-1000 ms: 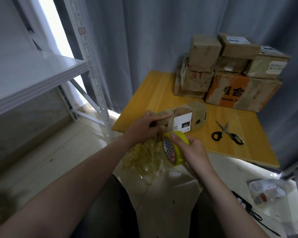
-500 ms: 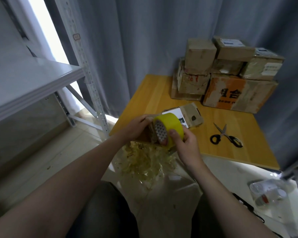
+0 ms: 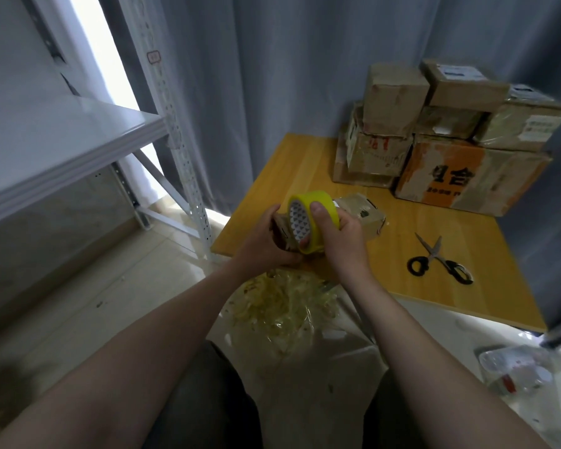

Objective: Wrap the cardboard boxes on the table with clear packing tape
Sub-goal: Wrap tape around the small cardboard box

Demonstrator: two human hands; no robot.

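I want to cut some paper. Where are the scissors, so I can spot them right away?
Look at the yellow wooden table by the grey curtain. Nearer than the stacked cardboard boxes, on bare wood, lie the scissors. They alone are metal, with black handles and blades slightly open.

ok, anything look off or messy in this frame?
Yes. A heap of crumpled tape scraps lies below the table at its near edge, and the stacked boxes at the far corner look dented and torn.
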